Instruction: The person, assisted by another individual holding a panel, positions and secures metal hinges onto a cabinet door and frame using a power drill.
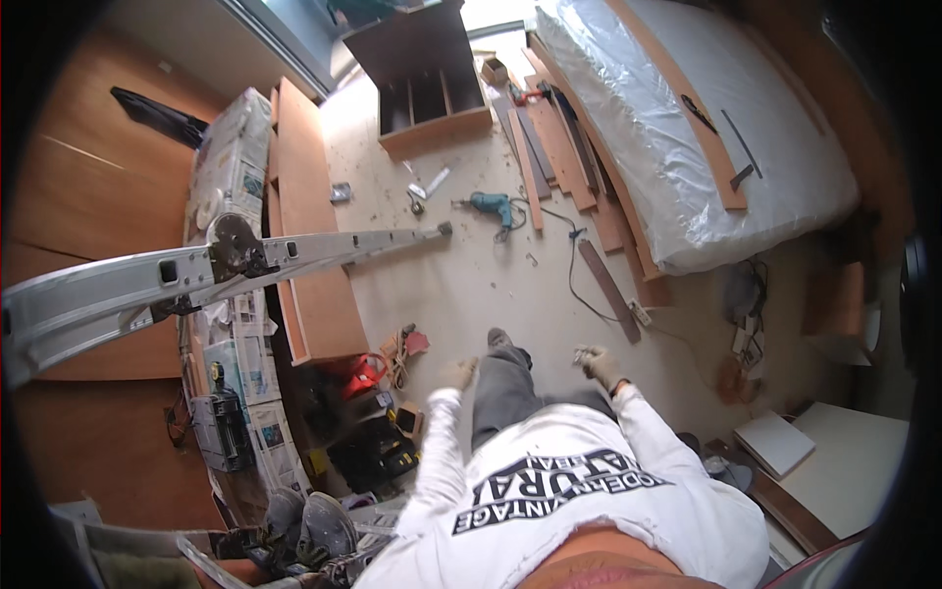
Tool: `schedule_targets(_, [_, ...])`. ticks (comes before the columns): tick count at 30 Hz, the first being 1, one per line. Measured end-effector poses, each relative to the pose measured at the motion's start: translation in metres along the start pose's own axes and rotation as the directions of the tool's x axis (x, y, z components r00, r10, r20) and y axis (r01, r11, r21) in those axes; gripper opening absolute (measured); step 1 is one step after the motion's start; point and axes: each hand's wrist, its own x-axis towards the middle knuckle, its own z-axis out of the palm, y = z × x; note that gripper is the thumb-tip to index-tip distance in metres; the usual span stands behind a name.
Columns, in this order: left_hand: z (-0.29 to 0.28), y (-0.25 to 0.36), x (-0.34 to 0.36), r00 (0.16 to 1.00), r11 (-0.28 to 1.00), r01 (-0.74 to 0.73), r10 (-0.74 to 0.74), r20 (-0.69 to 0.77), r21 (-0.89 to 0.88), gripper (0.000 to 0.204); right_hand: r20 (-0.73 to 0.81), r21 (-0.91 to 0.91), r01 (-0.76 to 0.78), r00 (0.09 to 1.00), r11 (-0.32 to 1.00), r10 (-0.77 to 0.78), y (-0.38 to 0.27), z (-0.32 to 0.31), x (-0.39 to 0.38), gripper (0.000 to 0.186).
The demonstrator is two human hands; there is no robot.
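My left hand [456,376], in a light work glove, hangs beside my left thigh, away from any object; its fingers are smeared, so their pose is unclear. On the other side, my gloved right hand [602,366] is held out before my right thigh with curled fingers. Something small and greyish shows at those fingertips, too small to name. Beyond both hands a teal corded power drill [493,206] lies on the pale floor, its black cable running right to a power strip [640,313]. A dark brown board [608,292] lies just past my right hand.
An aluminium ladder [324,245] reaches in from the left. A wooden cabinet [437,133] stands at the back. Several wood planks [559,147] lie along a plastic-wrapped mattress [687,147]. A red tool [365,373] and tool bags [373,456] sit at left.
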Motion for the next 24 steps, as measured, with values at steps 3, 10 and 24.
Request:
schedule_targets(3, [-0.063,0.043,0.054,0.977,0.862,-0.142,0.045,0.207,0.486,0.065,-0.215,0.414,-0.103,0.955,0.905,0.206,0.022,-0.043,0.025,0.013])
schedule_targets(10, [-0.136,0.224,0.148,0.964,0.880,-0.249,0.184,0.193,0.404,0.053,-0.301,0.674,0.151,0.950,0.723,0.082,-0.086,-0.074,0.031,0.022])
schedule_targets(24, [-0.191,0.402,0.289,0.994,0.975,-0.098,0.087,-0.060,-0.202,0.036,0.050,0.743,0.290,0.875,0.604,-0.481,-0.491,-0.126,0.205,0.039])
